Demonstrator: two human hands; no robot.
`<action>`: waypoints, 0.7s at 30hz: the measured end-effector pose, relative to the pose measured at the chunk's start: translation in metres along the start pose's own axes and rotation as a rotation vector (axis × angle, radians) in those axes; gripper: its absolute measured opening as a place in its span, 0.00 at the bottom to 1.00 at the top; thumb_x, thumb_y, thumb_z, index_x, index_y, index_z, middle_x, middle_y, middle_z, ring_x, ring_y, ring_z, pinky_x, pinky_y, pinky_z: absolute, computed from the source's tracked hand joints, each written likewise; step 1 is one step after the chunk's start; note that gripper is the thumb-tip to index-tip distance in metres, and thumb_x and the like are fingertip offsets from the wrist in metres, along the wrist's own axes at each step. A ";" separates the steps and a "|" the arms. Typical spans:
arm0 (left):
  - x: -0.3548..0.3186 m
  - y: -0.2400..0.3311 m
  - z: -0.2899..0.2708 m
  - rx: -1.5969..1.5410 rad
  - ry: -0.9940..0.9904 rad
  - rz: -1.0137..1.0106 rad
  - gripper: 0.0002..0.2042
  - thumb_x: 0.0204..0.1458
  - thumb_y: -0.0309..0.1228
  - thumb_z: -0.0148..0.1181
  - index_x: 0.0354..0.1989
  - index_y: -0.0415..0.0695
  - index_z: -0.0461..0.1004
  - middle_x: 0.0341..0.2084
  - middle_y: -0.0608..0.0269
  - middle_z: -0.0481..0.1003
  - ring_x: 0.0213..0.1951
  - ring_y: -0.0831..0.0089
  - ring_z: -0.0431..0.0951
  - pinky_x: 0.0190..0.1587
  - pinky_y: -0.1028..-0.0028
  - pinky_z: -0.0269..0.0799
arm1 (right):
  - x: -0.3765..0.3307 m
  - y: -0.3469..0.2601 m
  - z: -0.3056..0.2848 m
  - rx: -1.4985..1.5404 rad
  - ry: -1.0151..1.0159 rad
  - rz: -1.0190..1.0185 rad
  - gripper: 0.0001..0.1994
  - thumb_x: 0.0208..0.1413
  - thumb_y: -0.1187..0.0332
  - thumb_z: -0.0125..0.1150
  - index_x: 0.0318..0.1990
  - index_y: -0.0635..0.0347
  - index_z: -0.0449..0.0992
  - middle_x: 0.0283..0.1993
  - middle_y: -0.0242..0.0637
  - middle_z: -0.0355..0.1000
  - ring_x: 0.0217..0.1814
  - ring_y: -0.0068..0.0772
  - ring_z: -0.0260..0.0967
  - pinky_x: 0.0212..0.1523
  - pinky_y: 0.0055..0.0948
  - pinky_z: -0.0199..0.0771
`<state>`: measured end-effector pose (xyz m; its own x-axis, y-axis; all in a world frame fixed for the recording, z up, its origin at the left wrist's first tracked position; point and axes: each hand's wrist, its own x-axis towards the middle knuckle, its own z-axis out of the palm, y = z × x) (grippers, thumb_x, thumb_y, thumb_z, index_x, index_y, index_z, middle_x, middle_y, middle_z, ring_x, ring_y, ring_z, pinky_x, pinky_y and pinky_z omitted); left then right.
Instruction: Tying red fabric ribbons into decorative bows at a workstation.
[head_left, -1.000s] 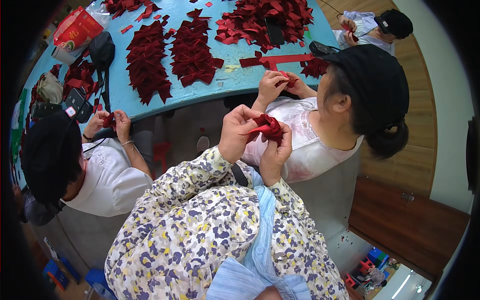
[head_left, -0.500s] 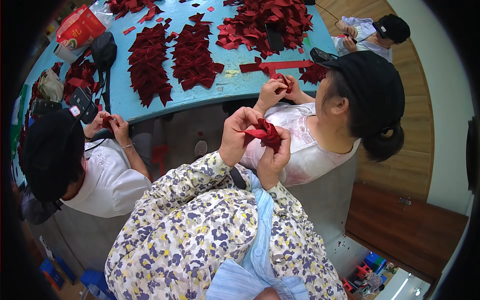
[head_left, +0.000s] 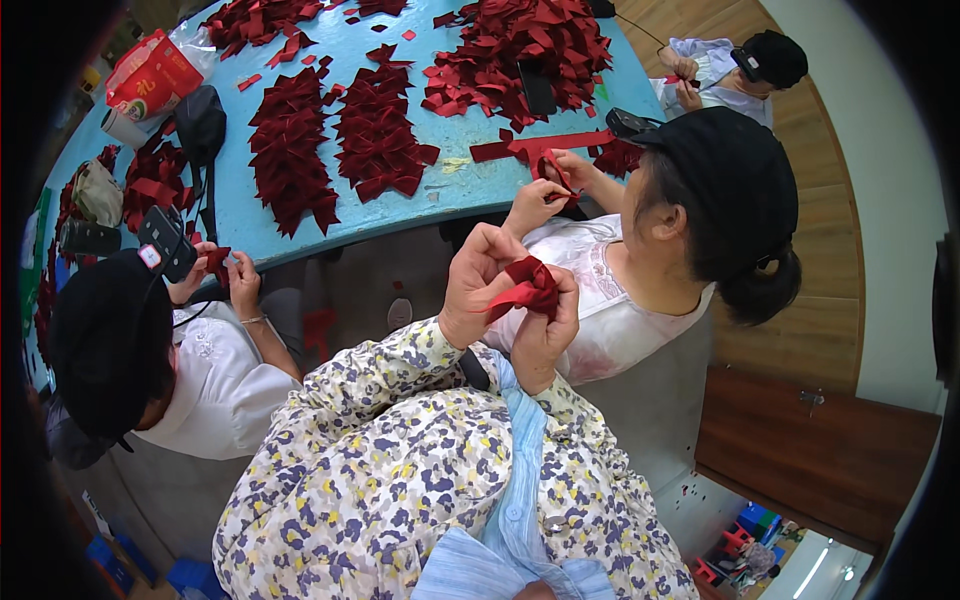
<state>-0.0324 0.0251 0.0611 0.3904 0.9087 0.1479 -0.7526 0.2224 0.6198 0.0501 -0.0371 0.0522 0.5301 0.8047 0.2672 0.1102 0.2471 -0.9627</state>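
Observation:
A dark red ribbon [head_left: 532, 284], folded and bunched into a partial bow, is held up in front of my chest. My left hand [head_left: 474, 288] pinches it from the left, with a flat tail of ribbon showing by the fingers. From the right, my right hand [head_left: 546, 334] grips the gathered part between thumb and fingers. The fingertips partly hide how the ribbon is folded. Beyond my hands, the blue table [head_left: 440, 205] bears rows of finished-looking red bows [head_left: 385, 135] and a large heap of red ribbon pieces [head_left: 500, 60].
Close on my right, a person in a black cap [head_left: 725, 190] works a red ribbon loop. Another capped person [head_left: 110, 340] handles ribbon at left. A black phone [head_left: 537, 88], a black bag [head_left: 201, 125] and a red package [head_left: 153, 78] lie on the table.
My fingers have shifted slightly on the ribbon, and its bunched part has turned a little. The person at right has spread a ribbon loop wider. The view has tilted slightly.

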 end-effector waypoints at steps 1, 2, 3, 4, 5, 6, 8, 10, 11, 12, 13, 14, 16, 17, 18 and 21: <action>0.001 0.003 0.002 0.134 0.037 -0.007 0.13 0.49 0.25 0.62 0.37 0.41 0.64 0.32 0.62 0.69 0.34 0.77 0.71 0.40 0.79 0.67 | 0.001 0.001 -0.002 -0.029 0.013 -0.042 0.13 0.46 0.83 0.44 0.41 0.65 0.66 0.40 0.39 0.65 0.44 0.31 0.64 0.49 0.26 0.64; 0.002 0.005 -0.001 0.135 0.035 -0.006 0.13 0.49 0.25 0.62 0.37 0.41 0.64 0.32 0.62 0.69 0.34 0.77 0.71 0.40 0.79 0.67 | 0.002 -0.001 -0.002 -0.027 0.013 -0.043 0.13 0.46 0.83 0.44 0.41 0.65 0.66 0.40 0.39 0.65 0.44 0.31 0.64 0.49 0.26 0.64; 0.003 0.007 -0.006 0.393 -0.076 0.132 0.12 0.47 0.22 0.62 0.36 0.40 0.65 0.32 0.61 0.69 0.33 0.76 0.71 0.38 0.79 0.68 | 0.003 -0.004 -0.004 -0.066 0.014 -0.094 0.13 0.46 0.84 0.44 0.41 0.65 0.66 0.40 0.39 0.65 0.44 0.32 0.64 0.49 0.26 0.64; 0.004 0.008 -0.009 0.649 -0.189 0.271 0.11 0.45 0.20 0.62 0.35 0.39 0.67 0.32 0.60 0.70 0.32 0.75 0.72 0.36 0.79 0.69 | 0.005 -0.007 -0.004 -0.106 0.015 -0.144 0.14 0.45 0.84 0.44 0.41 0.65 0.66 0.40 0.39 0.65 0.44 0.33 0.64 0.49 0.26 0.64; 0.005 0.011 -0.008 0.648 -0.193 0.271 0.11 0.45 0.20 0.62 0.35 0.39 0.67 0.32 0.60 0.70 0.32 0.75 0.72 0.36 0.79 0.69 | 0.006 -0.009 -0.005 -0.106 0.018 -0.146 0.14 0.45 0.84 0.44 0.41 0.65 0.66 0.40 0.39 0.65 0.44 0.33 0.64 0.49 0.26 0.64; 0.007 0.015 -0.007 0.781 -0.220 0.357 0.11 0.43 0.19 0.63 0.34 0.38 0.67 0.32 0.59 0.70 0.32 0.75 0.73 0.34 0.79 0.69 | 0.007 -0.011 -0.006 -0.132 0.008 -0.175 0.14 0.44 0.84 0.44 0.41 0.65 0.66 0.40 0.39 0.65 0.44 0.33 0.64 0.49 0.26 0.64; 0.009 0.017 -0.005 0.913 -0.248 0.443 0.11 0.41 0.18 0.63 0.32 0.38 0.67 0.32 0.58 0.70 0.31 0.74 0.74 0.32 0.79 0.70 | 0.007 -0.012 -0.008 -0.157 0.000 -0.204 0.15 0.43 0.85 0.44 0.41 0.66 0.66 0.40 0.40 0.65 0.44 0.34 0.64 0.49 0.27 0.64; 0.010 0.017 -0.004 1.018 -0.275 0.540 0.13 0.39 0.18 0.64 0.33 0.38 0.66 0.32 0.55 0.70 0.29 0.71 0.74 0.29 0.78 0.70 | 0.007 -0.010 -0.010 -0.166 -0.001 -0.198 0.15 0.41 0.85 0.44 0.40 0.66 0.66 0.40 0.40 0.65 0.44 0.34 0.64 0.49 0.27 0.64; 0.010 0.016 -0.003 1.017 -0.279 0.539 0.13 0.39 0.18 0.64 0.33 0.38 0.66 0.32 0.55 0.70 0.29 0.71 0.74 0.29 0.78 0.70 | 0.006 -0.008 -0.011 -0.166 0.002 -0.198 0.15 0.41 0.85 0.44 0.40 0.66 0.66 0.40 0.40 0.65 0.44 0.34 0.64 0.49 0.27 0.64; 0.009 0.015 -0.001 0.992 -0.256 0.512 0.13 0.39 0.18 0.64 0.32 0.38 0.66 0.31 0.55 0.70 0.28 0.71 0.74 0.28 0.78 0.69 | 0.006 -0.007 -0.013 -0.146 0.007 -0.163 0.15 0.42 0.85 0.44 0.40 0.66 0.66 0.40 0.40 0.65 0.44 0.34 0.64 0.49 0.27 0.64; 0.008 0.013 0.000 0.967 -0.232 0.486 0.13 0.39 0.18 0.64 0.32 0.39 0.66 0.30 0.56 0.69 0.27 0.70 0.73 0.27 0.78 0.68 | 0.006 -0.005 -0.014 -0.127 0.012 -0.127 0.15 0.42 0.85 0.44 0.40 0.66 0.66 0.40 0.40 0.65 0.44 0.34 0.64 0.49 0.27 0.64; 0.010 0.011 0.000 0.967 -0.235 0.485 0.13 0.39 0.18 0.64 0.32 0.39 0.66 0.30 0.56 0.69 0.27 0.70 0.73 0.27 0.78 0.68 | 0.005 -0.004 -0.015 -0.127 0.015 -0.127 0.15 0.42 0.85 0.44 0.40 0.66 0.66 0.40 0.40 0.65 0.44 0.34 0.64 0.49 0.27 0.64; 0.012 0.003 -0.003 0.964 -0.231 0.561 0.13 0.39 0.22 0.65 0.31 0.40 0.66 0.27 0.56 0.68 0.23 0.70 0.71 0.23 0.77 0.65 | 0.005 -0.002 -0.016 -0.044 0.037 -0.054 0.15 0.42 0.85 0.44 0.40 0.66 0.66 0.39 0.40 0.65 0.43 0.33 0.65 0.49 0.27 0.65; 0.013 -0.001 -0.005 0.963 -0.234 0.559 0.13 0.39 0.22 0.65 0.31 0.40 0.66 0.27 0.56 0.68 0.23 0.70 0.71 0.23 0.77 0.65 | 0.004 -0.002 -0.017 -0.045 0.041 -0.053 0.15 0.42 0.85 0.44 0.40 0.66 0.66 0.39 0.40 0.65 0.43 0.33 0.65 0.49 0.27 0.65; 0.013 -0.004 -0.008 0.983 -0.230 0.581 0.13 0.40 0.24 0.66 0.30 0.41 0.66 0.26 0.57 0.68 0.23 0.70 0.70 0.22 0.77 0.63 | 0.004 -0.003 -0.017 -0.087 0.024 -0.088 0.15 0.42 0.85 0.44 0.40 0.66 0.66 0.39 0.40 0.65 0.43 0.33 0.65 0.48 0.27 0.65; 0.016 -0.011 -0.008 0.995 -0.203 0.612 0.13 0.40 0.27 0.66 0.30 0.41 0.66 0.24 0.58 0.67 0.22 0.70 0.69 0.22 0.76 0.61 | 0.005 -0.002 -0.019 -0.135 0.000 -0.133 0.14 0.43 0.84 0.43 0.40 0.66 0.66 0.39 0.40 0.66 0.43 0.32 0.65 0.47 0.26 0.65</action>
<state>-0.0224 0.0402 0.0503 0.2535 0.6755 0.6925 -0.1354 -0.6840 0.7168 0.0682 -0.0434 0.0551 0.5029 0.7699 0.3929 0.2916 0.2768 -0.9156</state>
